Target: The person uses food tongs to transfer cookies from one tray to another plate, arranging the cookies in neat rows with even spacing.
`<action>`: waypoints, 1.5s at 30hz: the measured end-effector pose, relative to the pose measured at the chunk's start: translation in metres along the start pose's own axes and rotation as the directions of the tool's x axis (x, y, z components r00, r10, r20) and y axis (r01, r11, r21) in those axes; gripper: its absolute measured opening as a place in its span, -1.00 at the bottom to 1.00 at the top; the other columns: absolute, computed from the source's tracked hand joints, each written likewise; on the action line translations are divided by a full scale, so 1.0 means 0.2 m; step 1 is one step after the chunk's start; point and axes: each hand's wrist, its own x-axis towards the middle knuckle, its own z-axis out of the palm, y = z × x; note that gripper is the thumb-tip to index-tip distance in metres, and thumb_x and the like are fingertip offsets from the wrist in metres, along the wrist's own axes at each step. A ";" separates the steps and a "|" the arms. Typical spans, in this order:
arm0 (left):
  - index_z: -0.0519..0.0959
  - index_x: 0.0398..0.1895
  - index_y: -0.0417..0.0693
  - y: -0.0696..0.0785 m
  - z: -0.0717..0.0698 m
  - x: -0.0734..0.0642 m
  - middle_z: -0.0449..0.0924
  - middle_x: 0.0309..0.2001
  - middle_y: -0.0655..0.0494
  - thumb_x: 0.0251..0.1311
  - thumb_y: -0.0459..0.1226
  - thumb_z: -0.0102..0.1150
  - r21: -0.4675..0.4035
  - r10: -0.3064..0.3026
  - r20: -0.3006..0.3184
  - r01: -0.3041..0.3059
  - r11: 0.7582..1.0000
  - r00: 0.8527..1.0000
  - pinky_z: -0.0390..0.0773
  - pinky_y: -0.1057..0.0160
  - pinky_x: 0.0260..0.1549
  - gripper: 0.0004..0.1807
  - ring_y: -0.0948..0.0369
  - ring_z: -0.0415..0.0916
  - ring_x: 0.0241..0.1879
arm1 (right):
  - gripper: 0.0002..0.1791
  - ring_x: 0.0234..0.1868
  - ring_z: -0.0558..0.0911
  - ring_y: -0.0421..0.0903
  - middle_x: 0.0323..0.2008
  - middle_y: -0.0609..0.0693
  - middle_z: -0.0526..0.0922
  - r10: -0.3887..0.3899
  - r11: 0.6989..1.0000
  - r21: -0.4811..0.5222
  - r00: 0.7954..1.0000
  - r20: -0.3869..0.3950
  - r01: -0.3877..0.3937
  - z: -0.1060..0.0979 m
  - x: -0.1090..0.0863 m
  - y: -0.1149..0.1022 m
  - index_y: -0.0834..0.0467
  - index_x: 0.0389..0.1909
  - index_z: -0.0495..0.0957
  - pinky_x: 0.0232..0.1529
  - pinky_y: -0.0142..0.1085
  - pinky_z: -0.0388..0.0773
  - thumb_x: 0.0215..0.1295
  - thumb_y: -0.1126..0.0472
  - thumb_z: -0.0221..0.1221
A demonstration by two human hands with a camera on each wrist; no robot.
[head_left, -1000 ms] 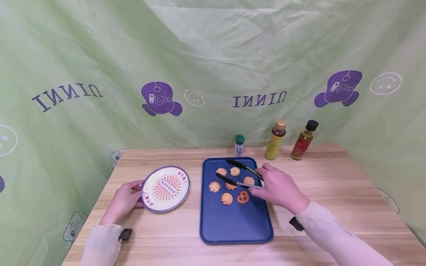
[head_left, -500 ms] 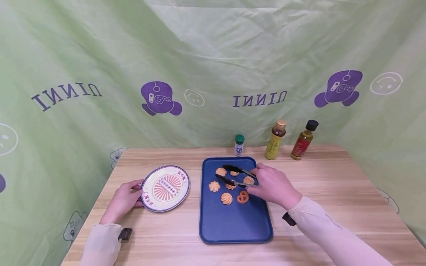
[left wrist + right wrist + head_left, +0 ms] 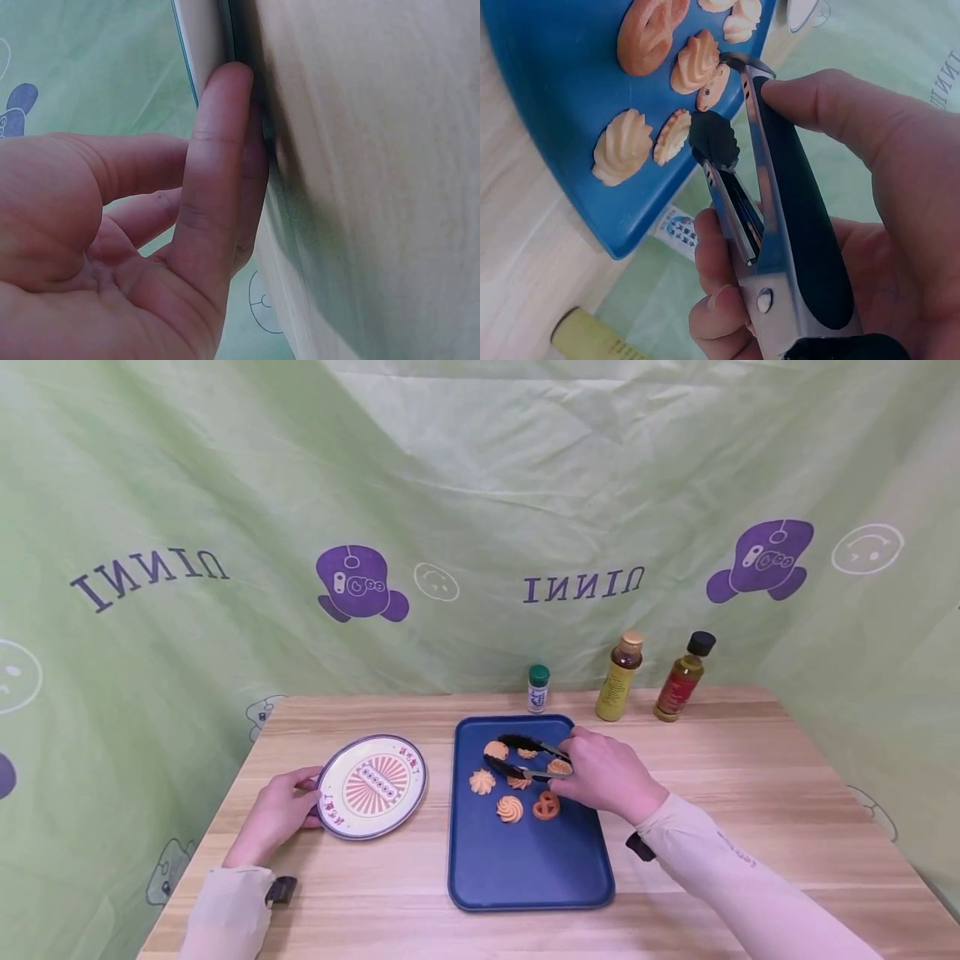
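Note:
My left hand (image 3: pixel 277 810) holds the left edge of a round white plate (image 3: pixel 375 787) with a red sunburst print. In the left wrist view, fingers (image 3: pixel 214 150) reach beneath the plate's rim, which looks raised off the wood. Black-tipped metal tongs (image 3: pixel 802 217) are gripped in my right hand (image 3: pixel 607 777), thumb on one arm and fingers round the other. Their tips stand apart above the far half of a blue tray (image 3: pixel 528 868), close to a round cookie (image 3: pixel 496 750). Several swirl cookies (image 3: pixel 509 809) and a pretzel (image 3: pixel 546 805) lie there; the tongs partly cover some.
Behind the tray stands a small green-capped shaker (image 3: pixel 537 689). A yellow-labelled bottle (image 3: pixel 617 681) and a red-labelled bottle (image 3: pixel 681 683) are at the back right. A green curtain (image 3: pixel 480 527) hangs behind the wooden table (image 3: pixel 750 810).
My right hand has moved left with the tongs, bringing their tips nearer the round cookie. The gap between the tips has narrowed. Left hand and plate have stayed in place.

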 end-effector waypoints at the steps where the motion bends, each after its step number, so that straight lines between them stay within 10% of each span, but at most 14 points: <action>1: 0.28 0.66 -0.45 0.00 0.00 0.00 0.45 0.34 -0.47 0.64 -0.44 0.03 0.001 -0.001 -0.001 0.001 1.000 1.000 0.90 0.28 -0.28 -0.39 0.15 0.69 -0.19 | -0.50 -0.40 0.61 -0.09 -0.27 0.03 0.70 0.010 1.000 0.003 1.000 0.013 -0.010 -0.01 0.00 -0.01 0.25 -0.03 0.83 -0.50 -0.18 0.68 0.18 -0.06 0.60; 21: 0.28 0.67 -0.43 -0.01 -0.02 -0.03 0.46 0.32 -0.45 0.64 -0.43 0.04 0.008 -0.014 -0.014 0.015 1.000 1.000 0.90 0.28 -0.29 -0.39 0.14 0.68 -0.17 | -0.54 -0.39 0.56 -0.07 -0.28 0.04 0.69 0.044 0.996 0.069 0.997 0.068 -0.049 -0.02 0.04 -0.03 0.26 -0.04 0.84 -0.46 -0.27 0.50 0.23 -0.03 0.58; 45: 0.33 0.65 -0.40 0.01 -0.01 -0.03 0.50 0.20 -0.36 0.64 -0.43 0.04 0.001 -0.010 -0.011 0.010 1.000 1.000 0.90 0.26 -0.30 -0.42 0.13 0.67 -0.18 | -0.41 -0.32 0.69 -0.07 0.04 0.18 0.84 0.001 0.990 0.144 1.000 0.015 -0.003 -0.04 0.17 -0.21 0.25 0.18 0.81 -0.22 -0.10 0.78 0.27 -0.07 0.49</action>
